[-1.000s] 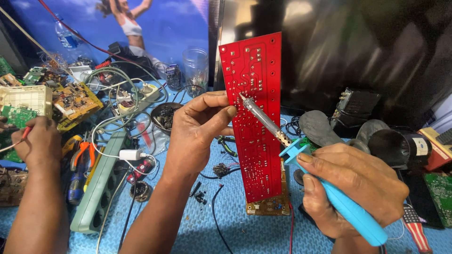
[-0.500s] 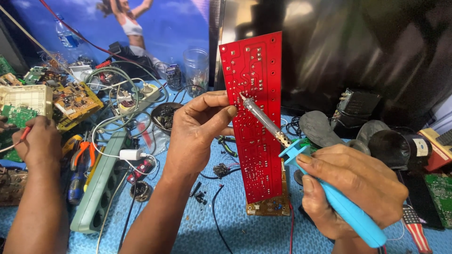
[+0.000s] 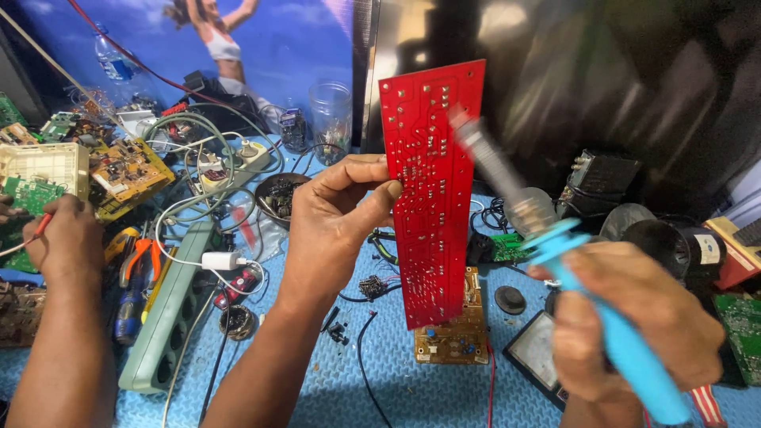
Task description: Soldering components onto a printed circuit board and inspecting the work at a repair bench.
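Observation:
My left hand holds a long red circuit board upright by its left edge, solder side facing me. My right hand grips a soldering iron with a blue handle. Its metal tip is blurred and sits near the board's upper right edge. A small brown board lies on the blue mat just under the red board's lower end.
Another person's hand works at the far left with a thin red tool. A green power strip, orange pliers, a white charger, a bowl of parts, a glass jar and black parts crowd the mat.
The soldering iron's tip has lifted off the middle of the red board and swung up and to the right. My left hand and the board have barely moved.

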